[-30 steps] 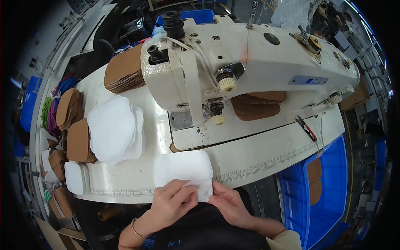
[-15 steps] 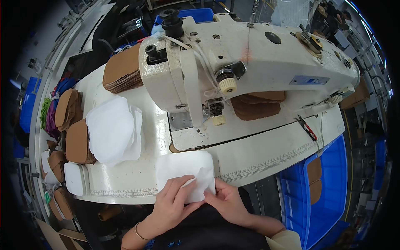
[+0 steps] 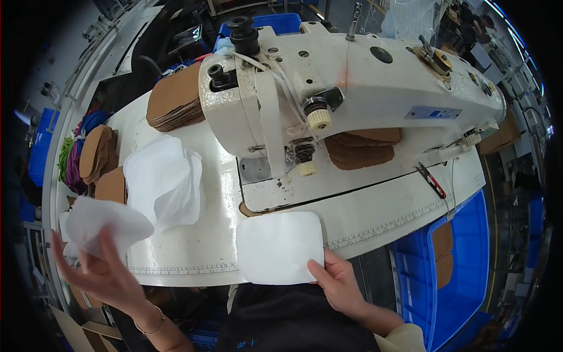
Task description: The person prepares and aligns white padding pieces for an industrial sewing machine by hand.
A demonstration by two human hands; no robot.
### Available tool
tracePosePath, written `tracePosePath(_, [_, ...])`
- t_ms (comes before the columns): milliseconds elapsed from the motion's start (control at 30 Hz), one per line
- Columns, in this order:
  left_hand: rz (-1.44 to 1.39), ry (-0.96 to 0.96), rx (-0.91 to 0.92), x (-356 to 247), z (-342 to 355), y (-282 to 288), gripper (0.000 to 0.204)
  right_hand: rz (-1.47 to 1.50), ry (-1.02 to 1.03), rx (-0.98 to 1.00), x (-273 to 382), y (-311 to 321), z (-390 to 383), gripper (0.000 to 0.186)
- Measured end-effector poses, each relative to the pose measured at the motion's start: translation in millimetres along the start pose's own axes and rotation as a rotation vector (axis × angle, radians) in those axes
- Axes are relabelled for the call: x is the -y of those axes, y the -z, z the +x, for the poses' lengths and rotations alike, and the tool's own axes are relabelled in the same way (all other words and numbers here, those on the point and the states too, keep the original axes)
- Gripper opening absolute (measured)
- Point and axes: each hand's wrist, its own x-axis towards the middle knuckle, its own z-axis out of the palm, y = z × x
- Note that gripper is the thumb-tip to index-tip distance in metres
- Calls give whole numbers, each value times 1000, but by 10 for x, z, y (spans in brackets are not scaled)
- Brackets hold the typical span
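Observation:
My right hand (image 3: pixel 339 284) pinches the right edge of a white rounded-corner fabric piece (image 3: pixel 280 246), which lies flat at the table's front edge. Off to the left, my left hand (image 3: pixel 108 276) is raised with its fingers spread. A thin white sheet (image 3: pixel 108 226) hangs blurred against those fingers, over the table's left end; whether it is still touched there I cannot make out. Beyond it lies a stack of white sheets (image 3: pixel 158 176), its top layers uneven. Brown rounded pieces (image 3: pixel 110 186) are partly hidden behind the blurred sheet.
A white sewing machine (image 3: pixel 363 82) spans the back of the table (image 3: pixel 217 246). Brown stacks sit left of its head (image 3: pixel 173 100) and under its arm (image 3: pixel 360 152). Red-handled thread snips (image 3: pixel 431 180) lie at right. A blue bin (image 3: pixel 463 276) holding brown pieces stands beside the table.
My left hand has swung left from the white piece, carrying a thin sheet off it. The white piece now lies flat and slightly further right, its edge in my right hand.

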Motion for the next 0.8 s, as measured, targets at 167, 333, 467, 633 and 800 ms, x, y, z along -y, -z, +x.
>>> tracePosePath(167, [-173, -355, 994, -492, -534, -168, 22, 73, -45, 95, -55, -91, 48, 27])
tracePosePath(333, [-342, -298, 1079, -630, -876, -307, 22, 298, -104, 192, -107, -135, 50, 38])
tracePosePath(467, [-345, -308, 1159, -618, -839, -307, 26, 466, -83, 280, -136, -113, 57, 50])
tracePosePath(633, [-293, -369, 1187, -567, -841, -313, 24, 443, -75, 302, -104, -123, 43, 50])
tracePosePath(800, [-455, -172, 1196, -507, -825, -357, 20, 319, -118, 324, -104, -58, 34, 46])
